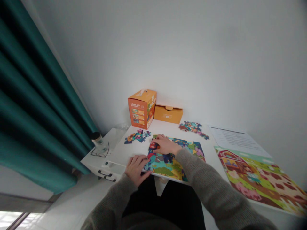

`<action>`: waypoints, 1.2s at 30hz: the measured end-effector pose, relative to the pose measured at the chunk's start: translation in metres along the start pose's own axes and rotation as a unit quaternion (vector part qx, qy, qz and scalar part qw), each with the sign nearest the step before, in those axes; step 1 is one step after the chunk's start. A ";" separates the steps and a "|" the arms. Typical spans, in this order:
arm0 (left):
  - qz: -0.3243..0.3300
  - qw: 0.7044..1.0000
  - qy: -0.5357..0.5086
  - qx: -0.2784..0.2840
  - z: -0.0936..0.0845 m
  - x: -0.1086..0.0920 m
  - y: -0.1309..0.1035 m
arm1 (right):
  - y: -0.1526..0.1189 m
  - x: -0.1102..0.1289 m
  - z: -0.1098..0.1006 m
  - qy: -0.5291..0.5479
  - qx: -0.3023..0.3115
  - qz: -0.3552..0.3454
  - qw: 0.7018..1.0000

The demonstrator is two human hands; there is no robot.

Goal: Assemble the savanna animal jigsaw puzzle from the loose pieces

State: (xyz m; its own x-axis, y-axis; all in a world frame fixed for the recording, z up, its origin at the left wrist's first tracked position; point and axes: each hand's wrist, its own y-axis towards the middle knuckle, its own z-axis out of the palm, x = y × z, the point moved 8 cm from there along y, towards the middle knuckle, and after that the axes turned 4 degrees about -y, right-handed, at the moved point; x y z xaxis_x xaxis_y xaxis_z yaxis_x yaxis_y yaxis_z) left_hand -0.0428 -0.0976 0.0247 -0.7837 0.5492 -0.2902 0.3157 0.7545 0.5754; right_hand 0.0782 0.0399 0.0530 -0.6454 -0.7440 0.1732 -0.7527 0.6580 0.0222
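A colourful jigsaw puzzle (163, 164) lies flat at the front edge of the white table, largely joined. My right hand (165, 145) reaches over its upper left part, with bent fingers and thumb round a puzzle piece (153, 146) with a red print. The fingertips press down on the puzzle, and the palm hides what lies beneath. At the puzzle's lower left edge rests my left hand (137, 168), its fingers stretched out and its thumb along the front edge; nothing shows in it. Several loose pieces (137, 136) lie beyond the puzzle's left corner.
Another heap of pieces (192, 126) lies at the back right. An orange puzzle box (139, 110) and a yellow box (168, 115) stand against the wall. A farm picture puzzle (259, 179) and printed paper (237, 140) lie right. Glasses (99, 154) and a jar (98, 142) are left.
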 end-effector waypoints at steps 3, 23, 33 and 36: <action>-0.001 1.000 -0.001 0.001 0.000 0.000 0.000 | 0.000 0.001 -0.001 -0.003 0.003 0.001 1.000; 0.050 0.995 -0.038 0.078 0.007 -0.001 0.023 | -0.007 0.000 0.000 -0.027 -0.032 -0.001 0.999; 0.053 0.993 -0.050 0.097 0.008 -0.001 0.026 | -0.021 -0.002 0.008 0.002 -0.073 -0.033 0.997; 0.059 0.992 -0.050 0.096 0.009 0.001 0.025 | -0.022 -0.006 0.009 0.028 -0.085 -0.045 0.995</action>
State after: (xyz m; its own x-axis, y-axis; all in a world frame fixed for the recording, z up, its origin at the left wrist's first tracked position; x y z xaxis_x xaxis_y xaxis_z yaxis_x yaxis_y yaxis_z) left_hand -0.0310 -0.0748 0.0323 -0.6815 0.6629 -0.3102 0.5048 0.7326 0.4565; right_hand 0.0975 0.0291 0.0431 -0.5650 -0.7962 0.2165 -0.7706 0.6030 0.2062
